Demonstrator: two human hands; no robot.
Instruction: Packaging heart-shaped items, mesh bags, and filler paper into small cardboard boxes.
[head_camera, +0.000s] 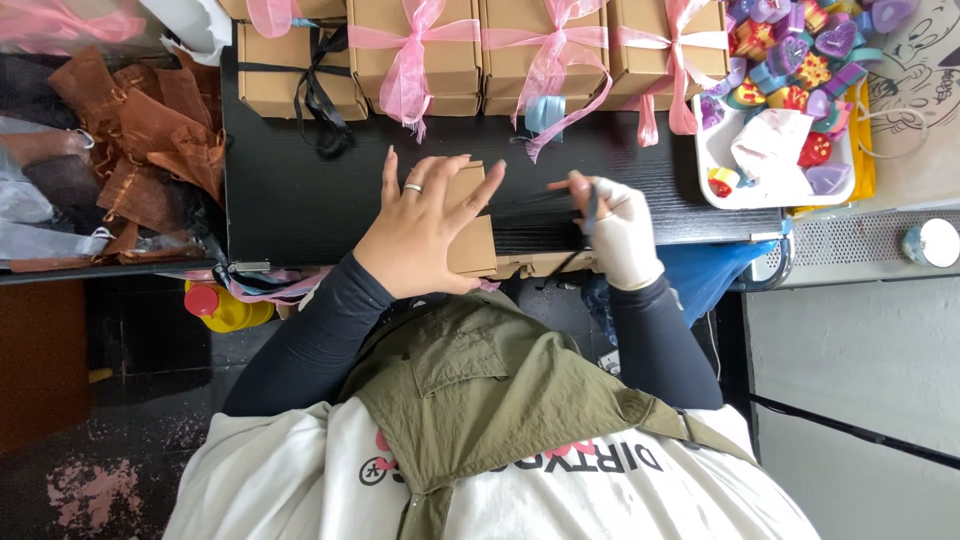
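Grip, left hand (420, 235): spread flat, fingers apart, pressing down on the small kraft box (470, 225).
Grip, right hand (620, 235): gloved, pinched shut on the black ribbon (535, 203), drawn taut.
Box: at 3 o'clock under the left palm, on the black worktop (290, 190).
Done: bowed boxes (415, 50) lined up at 12 o'clock.
Left: no bow yet on this box.
Elsewhere: tray of coloured heart shapes (770, 185) at 2 o'clock.

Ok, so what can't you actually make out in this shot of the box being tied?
- Head view: most of the small kraft box is hidden under the left hand.
- The black ribbon is sheer; where it passes under the box cannot be seen.
- The right hand covers its ribbon grip.
- The top edge cuts off the row of tied boxes.
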